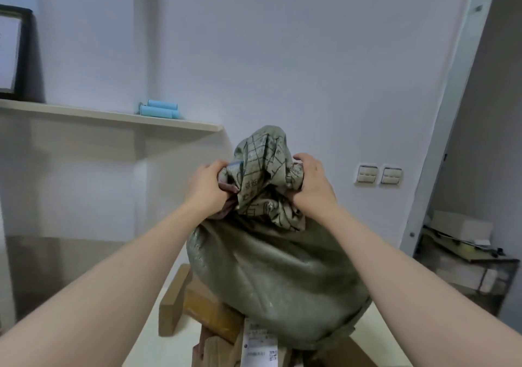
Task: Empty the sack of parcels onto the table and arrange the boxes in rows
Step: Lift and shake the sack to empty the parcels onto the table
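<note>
- While the sack [276,276] hangs upended over the table [147,347], both hands clamp its bunched end at the top: left hand [207,187] at 9 o'clock of the gather, right hand [312,186] at 3 o'clock, fingers curled tight into the printed fabric.
- Sack body bulges below the hands, still heavy-looking; judged mostly full.
- Mouth of the sack faces down, toward 6 o'clock of the view, resting on or just above the spilled parcels; exact contact cannot be told.
- Several brown boxes [197,310] already lie out at 7 o'clock of the sack, tumbled at odd angles, one overlapping another. A box with a white shipping label [260,347] sits directly under the sack.
- Another brown box edge [353,355] shows at 5 o'clock, cut by the frame.
- Progress, as a judgement: emptying begun, not finished; a lift and shake of the gathered end seems needed to free the rest.
- No rows yet; arranging wholly ahead.
- Background: wall shelf [113,117] at 10 o'clock carrying blue rolls [159,109].
</note>
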{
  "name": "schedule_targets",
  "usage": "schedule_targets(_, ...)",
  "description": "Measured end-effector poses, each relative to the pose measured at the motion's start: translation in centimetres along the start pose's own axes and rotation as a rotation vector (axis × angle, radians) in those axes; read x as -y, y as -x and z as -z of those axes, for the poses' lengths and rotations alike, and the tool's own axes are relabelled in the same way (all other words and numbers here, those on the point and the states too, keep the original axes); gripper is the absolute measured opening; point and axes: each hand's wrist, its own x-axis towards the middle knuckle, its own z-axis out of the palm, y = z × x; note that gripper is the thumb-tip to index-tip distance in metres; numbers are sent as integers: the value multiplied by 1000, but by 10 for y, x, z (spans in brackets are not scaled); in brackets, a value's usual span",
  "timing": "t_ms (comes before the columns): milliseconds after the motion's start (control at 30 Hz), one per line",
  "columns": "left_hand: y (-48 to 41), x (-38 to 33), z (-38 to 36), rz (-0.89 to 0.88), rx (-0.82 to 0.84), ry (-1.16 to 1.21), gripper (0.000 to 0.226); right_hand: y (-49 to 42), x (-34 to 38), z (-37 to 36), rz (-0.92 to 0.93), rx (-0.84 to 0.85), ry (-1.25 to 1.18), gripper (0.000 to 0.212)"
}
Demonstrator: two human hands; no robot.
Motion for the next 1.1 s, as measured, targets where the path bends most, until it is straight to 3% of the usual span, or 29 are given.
schedule_targets(100,15,21,-19,40,48,-42,57,15,-12,-15,-108,205,14,102)
schedule_targets(167,23,32,-31,74,79,-71,60,24,-19,-23,-148,309,32,100)
schedule_targets(333,34,47,-52,111,125,-73,63,35,-32,-33,-178,309,16,83)
schedule_targets(500,36,53,-66,126,111,-53,63,36,-41,-40,-283,340,-83,120)
schedule_targets(600,37,56,-72,125,106,-66,64,33,-50,-48,-389,380,39,135)
schedule_targets(700,38,63,-77,140,109,-27,67,33,-60,-45,-416,472,232,124)
schedule_targets(767,41,64,-81,146,96,7,70,37,-65,-41,-475,551,40,117)
schedule_targets(833,45,59,-83,161,58,47,72,48,-63,-45,-538,580,-300,95)
schedule_targets(900,45,51,-82,181,26,79,74,55,-64,-57,-482,444,-290,80)
schedule_targets(1000,41,32,-69,131,-98,34,73,49,-48,-59,-310,171,-49,66)
schedule_targets(1100,34,10,-55,63,-287,14,68,35,-19,-44,-95,-77,112,73)
